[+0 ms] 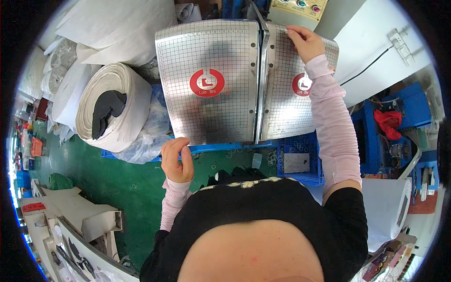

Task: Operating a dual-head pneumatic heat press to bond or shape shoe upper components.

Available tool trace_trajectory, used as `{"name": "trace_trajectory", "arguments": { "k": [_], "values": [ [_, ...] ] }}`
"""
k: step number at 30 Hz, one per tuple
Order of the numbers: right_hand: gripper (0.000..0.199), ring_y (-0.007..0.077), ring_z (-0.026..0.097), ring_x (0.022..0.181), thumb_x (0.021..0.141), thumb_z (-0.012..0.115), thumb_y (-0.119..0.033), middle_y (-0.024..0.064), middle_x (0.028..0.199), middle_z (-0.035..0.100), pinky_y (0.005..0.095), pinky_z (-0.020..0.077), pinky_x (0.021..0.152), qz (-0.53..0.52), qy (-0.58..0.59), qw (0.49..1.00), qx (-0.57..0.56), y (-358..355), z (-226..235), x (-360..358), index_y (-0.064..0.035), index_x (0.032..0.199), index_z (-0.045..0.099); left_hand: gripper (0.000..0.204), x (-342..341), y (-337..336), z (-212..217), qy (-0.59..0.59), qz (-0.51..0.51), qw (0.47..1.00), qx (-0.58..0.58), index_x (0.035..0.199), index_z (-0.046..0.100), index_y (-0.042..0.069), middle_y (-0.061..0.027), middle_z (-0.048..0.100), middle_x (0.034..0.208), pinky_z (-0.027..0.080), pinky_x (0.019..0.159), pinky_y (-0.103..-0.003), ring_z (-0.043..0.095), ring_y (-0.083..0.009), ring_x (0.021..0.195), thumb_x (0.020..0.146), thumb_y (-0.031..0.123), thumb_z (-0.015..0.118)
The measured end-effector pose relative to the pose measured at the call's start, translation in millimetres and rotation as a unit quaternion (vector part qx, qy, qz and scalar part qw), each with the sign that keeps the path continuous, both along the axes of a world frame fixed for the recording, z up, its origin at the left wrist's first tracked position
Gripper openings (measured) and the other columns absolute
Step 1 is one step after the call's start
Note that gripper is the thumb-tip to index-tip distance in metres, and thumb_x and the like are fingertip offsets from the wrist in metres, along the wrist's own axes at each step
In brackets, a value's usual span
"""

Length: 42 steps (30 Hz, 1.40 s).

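In front of me are two shiny metal plates side by side, each printed with a black grid and a red round emblem. Over the far edge of the right plate [286, 105] my right hand [306, 43] reaches, fingers bent together at the rim. Anything between those fingertips is too small to make out. My left hand [177, 160] is at the near left corner of the left plate [211, 120]. Its fingers curl loosely, the thumb a little apart, and nothing shows in them. Between the plates stands an upright metal bar [261, 84].
A big white roll of material [141, 101] with a black piece [107, 113] on it stands left. Behind the plates is a control panel [300, 8] with knobs. A blue crate [319, 171] sits below the right plate. A cluttered workbench [77, 207] is at lower left.
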State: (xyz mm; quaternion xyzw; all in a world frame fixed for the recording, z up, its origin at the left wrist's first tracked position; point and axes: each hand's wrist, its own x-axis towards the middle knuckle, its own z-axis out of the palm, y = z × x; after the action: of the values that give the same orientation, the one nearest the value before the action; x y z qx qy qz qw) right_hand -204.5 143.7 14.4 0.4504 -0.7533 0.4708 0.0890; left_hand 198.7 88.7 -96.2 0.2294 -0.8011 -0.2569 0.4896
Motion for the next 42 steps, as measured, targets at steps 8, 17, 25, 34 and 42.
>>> {"name": "trace_trajectory", "arguments": {
  "k": [8,17,25,34,42],
  "values": [
    [0.025,0.0141,0.062,0.07,0.078,0.064,-0.032,0.004,0.077,0.066,0.026,0.0483,0.066,-0.012,0.0,0.999,-0.037,10.1,-7.7,1.7,-0.0137,0.094,0.069,0.012,-2.0,1.9,0.1,0.001,-0.004,1.0,0.006,0.088,0.061,0.0,-0.0123,0.063,0.087,0.043,0.076,-0.034,0.059,-0.0263,0.08,0.078,-0.001,0.055],
    [0.024,0.0071,0.057,0.073,0.082,0.064,-0.024,0.0007,0.083,0.065,0.0205,0.0456,0.066,-0.021,0.002,1.0,-0.011,18.0,-9.0,11.1,-0.0081,0.099,0.068,0.011,-4.6,5.9,1.0,-0.01,-0.014,1.0,0.01,0.088,0.06,0.001,-0.0113,0.063,0.085,0.044,0.074,-0.033,0.059,-0.0263,0.079,0.078,-0.002,0.055],
    [0.025,0.0068,0.058,0.072,0.085,0.059,-0.027,0.0014,0.084,0.067,0.0205,0.0457,0.065,-0.025,-0.024,0.999,-0.003,4.8,-3.3,7.0,-0.0104,0.101,0.068,0.011,-3.7,8.6,-1.1,-0.019,-0.007,1.0,0.017,0.087,0.061,0.0,-0.0112,0.063,0.084,0.045,0.074,-0.033,0.059,-0.0261,0.077,0.078,-0.002,0.055],
    [0.045,0.0104,0.059,0.071,0.085,0.048,-0.049,0.0014,0.079,0.069,0.0238,0.0451,0.07,-0.054,-0.048,0.995,0.072,-7.4,12.0,-2.9,-0.013,0.102,0.068,0.011,-0.9,10.9,0.5,-0.021,-0.004,0.999,0.025,0.088,0.061,0.0,-0.0112,0.063,0.084,0.044,0.073,-0.033,0.059,-0.0258,0.078,0.079,-0.002,0.055],
    [0.046,0.0145,0.062,0.079,0.081,0.054,-0.052,0.0041,0.081,0.069,0.0258,0.0461,0.076,-0.071,-0.076,0.99,0.099,-17.1,12.2,-5.1,-0.0125,0.101,0.068,0.011,-0.9,13.3,0.6,-0.022,0.002,0.999,0.026,0.088,0.061,0.001,-0.0105,0.062,0.083,0.045,0.072,-0.032,0.058,-0.0246,0.076,0.079,-0.002,0.055]
  ]
}}
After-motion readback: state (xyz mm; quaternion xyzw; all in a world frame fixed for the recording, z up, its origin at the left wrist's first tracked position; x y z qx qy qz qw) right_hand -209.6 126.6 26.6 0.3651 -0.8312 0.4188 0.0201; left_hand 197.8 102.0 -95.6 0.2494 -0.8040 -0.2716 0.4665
